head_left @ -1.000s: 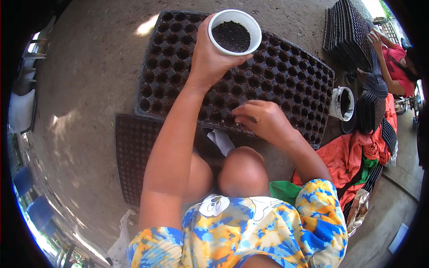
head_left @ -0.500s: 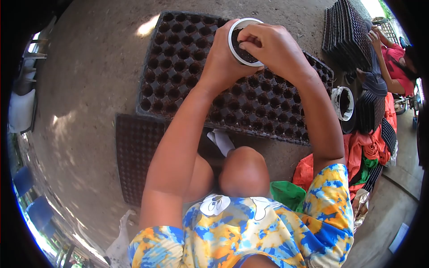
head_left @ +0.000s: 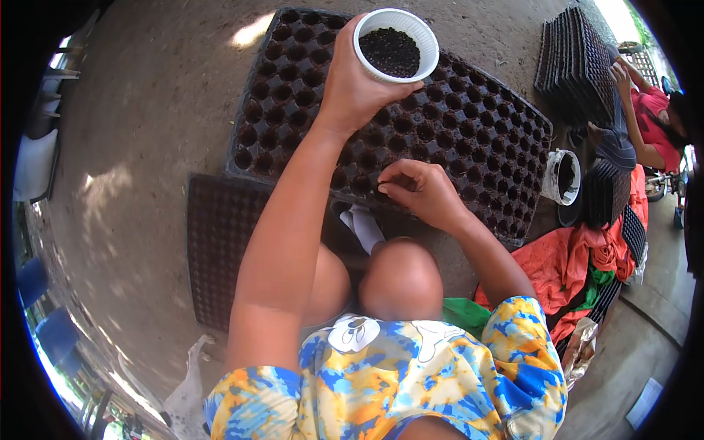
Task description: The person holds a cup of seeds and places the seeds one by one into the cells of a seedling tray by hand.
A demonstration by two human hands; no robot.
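My left hand (head_left: 356, 84) is wrapped round a white plastic cup (head_left: 430, 44), tilted so its inside faces me. Small dark seeds (head_left: 390, 53) cover its bottom. Below it, my right hand (head_left: 422, 192) hovers over the near edge of a black seedling tray (head_left: 293, 157), thumb and fingers pinched. A dark speck shows at the fingertips, apparently a seed or a few. The tray's many round cells hold dark brown soil, and part of the tray is hidden by my arm and hands.
A second black tray (head_left: 224, 249) lies at my left. To the right stand a soil-smeared white bucket (head_left: 572, 177), stacked trays (head_left: 576, 70) and orange sheeting (head_left: 550, 257). A person in a pink shirt (head_left: 653, 121) sits by the stack. My knees (head_left: 402, 279) are close below the tray.
My right hand has come out of the cup and moved down towards me, over the tray's near edge. The left hand has shifted slightly up with the cup.
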